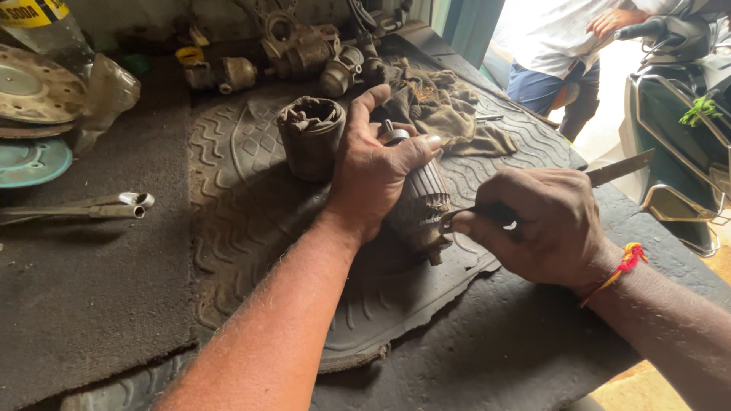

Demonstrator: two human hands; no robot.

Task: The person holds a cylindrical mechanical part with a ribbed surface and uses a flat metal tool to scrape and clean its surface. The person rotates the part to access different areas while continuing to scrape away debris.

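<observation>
My left hand (373, 171) grips a dirty ribbed motor armature (420, 209) that lies tilted on a black rubber mat (251, 221). My right hand (533, 221) holds a thin flat metal blade (618, 169); its near end touches the armature's lower end and its far end sticks out past my knuckles to the right. A red and yellow thread is tied round my right wrist. A grimy cylindrical housing (311, 137) stands upright just left of my left hand.
A dirty rag (445, 110) lies behind the hands. Several greasy motor parts (304, 53) sit at the back. Metal tubes (99, 207) and round discs (34, 91) lie at left. A person (563, 53) stands by a scooter (678, 114) at right.
</observation>
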